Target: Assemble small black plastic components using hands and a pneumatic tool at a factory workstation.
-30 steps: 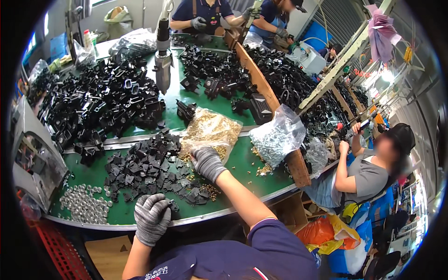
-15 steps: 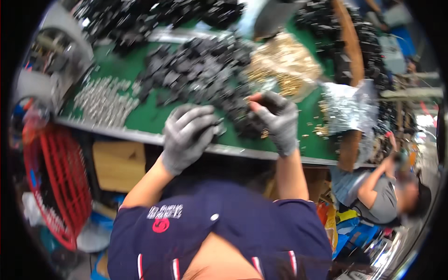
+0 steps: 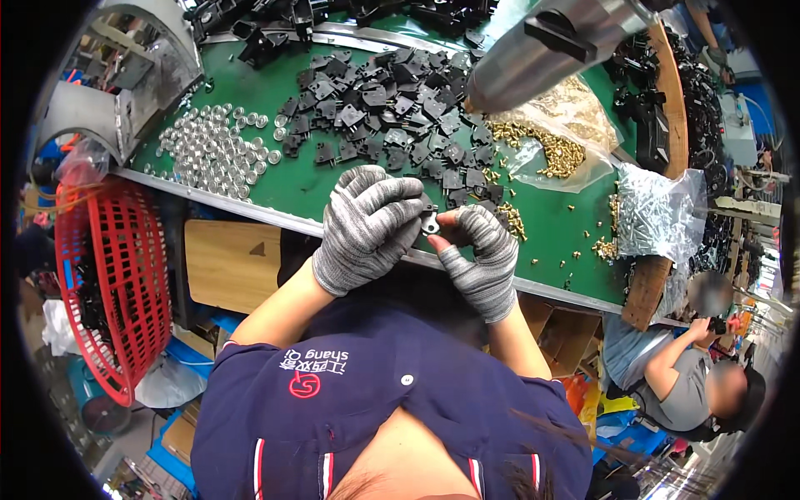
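Green felt covers the table (image 3: 317,187) beyond your hands, with the heap of black plates (image 3: 392,108) past your knuckles and silver caps (image 3: 212,150) off to your left. Brass screws (image 3: 550,150) spill from a bag beyond your right hand. Your left hand (image 3: 367,225) is curled around one small black plate (image 3: 429,221), gripping it; your right hand (image 3: 479,254) pinches at its edge. You look mid-assembly, fitting something into it; next would call for steady alignment between both fingertips.
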The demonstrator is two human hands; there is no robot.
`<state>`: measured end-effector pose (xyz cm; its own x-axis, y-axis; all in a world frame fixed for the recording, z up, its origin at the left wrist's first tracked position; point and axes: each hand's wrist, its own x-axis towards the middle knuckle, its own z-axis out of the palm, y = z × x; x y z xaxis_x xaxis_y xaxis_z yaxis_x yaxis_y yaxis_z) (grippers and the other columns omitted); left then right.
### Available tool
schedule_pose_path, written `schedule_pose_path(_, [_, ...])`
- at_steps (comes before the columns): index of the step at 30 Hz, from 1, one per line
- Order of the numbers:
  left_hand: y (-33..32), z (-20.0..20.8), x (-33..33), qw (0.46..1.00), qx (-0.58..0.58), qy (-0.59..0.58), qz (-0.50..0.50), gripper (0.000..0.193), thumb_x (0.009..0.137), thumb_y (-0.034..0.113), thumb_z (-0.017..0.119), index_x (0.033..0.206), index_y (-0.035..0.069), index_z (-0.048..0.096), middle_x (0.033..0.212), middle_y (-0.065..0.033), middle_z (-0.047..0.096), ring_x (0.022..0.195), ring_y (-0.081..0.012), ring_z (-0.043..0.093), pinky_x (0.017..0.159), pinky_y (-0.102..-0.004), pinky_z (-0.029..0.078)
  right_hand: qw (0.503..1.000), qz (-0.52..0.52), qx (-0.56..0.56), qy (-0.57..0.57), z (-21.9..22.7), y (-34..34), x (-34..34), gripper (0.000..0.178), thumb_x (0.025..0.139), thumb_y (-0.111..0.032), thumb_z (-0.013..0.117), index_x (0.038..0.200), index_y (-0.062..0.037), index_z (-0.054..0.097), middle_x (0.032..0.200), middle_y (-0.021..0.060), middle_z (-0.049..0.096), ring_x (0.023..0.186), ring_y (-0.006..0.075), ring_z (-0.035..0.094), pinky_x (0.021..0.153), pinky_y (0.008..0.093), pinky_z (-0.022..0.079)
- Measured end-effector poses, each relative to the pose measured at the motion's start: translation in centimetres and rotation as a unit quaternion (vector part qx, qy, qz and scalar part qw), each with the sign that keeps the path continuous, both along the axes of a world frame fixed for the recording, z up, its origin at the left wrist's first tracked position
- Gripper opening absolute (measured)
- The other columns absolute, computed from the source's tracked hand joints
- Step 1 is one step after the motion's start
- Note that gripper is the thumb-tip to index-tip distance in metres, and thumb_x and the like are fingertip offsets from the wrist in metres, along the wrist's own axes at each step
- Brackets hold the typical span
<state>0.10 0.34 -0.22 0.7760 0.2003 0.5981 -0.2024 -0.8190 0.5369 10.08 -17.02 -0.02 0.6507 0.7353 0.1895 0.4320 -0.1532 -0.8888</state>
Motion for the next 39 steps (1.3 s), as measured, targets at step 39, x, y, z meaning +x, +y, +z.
schedule_pose_path(39, [-0.4, -1.1, 1.0, 0.993, -0.035, -0.106, -0.036, 0.026, 0.067, -0.001, 0.075, 0.089, 0.005, 0.063, 0.097, -0.0122, 0.068, 0.082, -0.0336, 0.064, 0.071, -0.0420, 0.053, 0.969, -0.105, 0.189, 0.115, 7.8, 2.4, 7.7, 0.055, 0.081, -0.018, 0.082, 0.129, -0.0017, 0.059, 0.107, 0.0055, 0.067, 0.099, 0.0135, 0.061, 0.088, 0.0275, 0.050])
